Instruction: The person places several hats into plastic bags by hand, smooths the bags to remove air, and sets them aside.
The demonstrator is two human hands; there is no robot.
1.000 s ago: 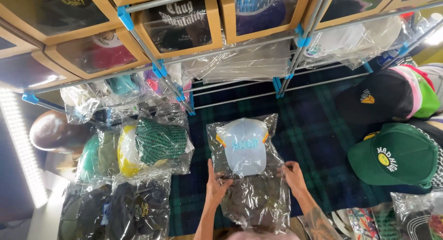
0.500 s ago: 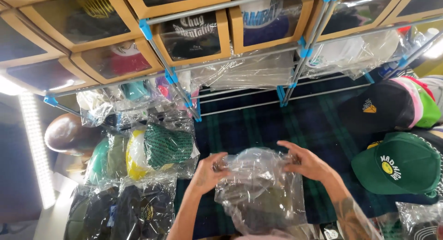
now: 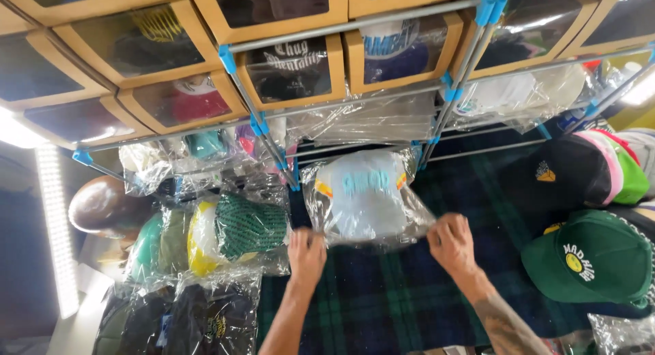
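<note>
- One pale blue cap in a clear plastic bag (image 3: 365, 198) lies on the plaid blanket (image 3: 382, 300), just above both hands.
- Left hand (image 3: 307, 254), at the bag's 7 o'clock, pinches its lower edge, fingers curled.
- Right hand (image 3: 450, 242), at 4 o'clock, pinches the other corner.
- At 3 o'clock: one green cap (image 3: 593, 256) and one black cap (image 3: 556, 174).
- At 9 o'clock: bagged caps (image 3: 218, 235), perhaps three; the wrap blurs the count.
- At 12 o'clock: cardboard window boxes (image 3: 293, 68) on a rack.

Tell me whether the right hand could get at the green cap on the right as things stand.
Probably yes. The right hand grips the bagged pale cap, but the green cap lies uncovered beside it on the plaid cloth, with nothing between.
</note>
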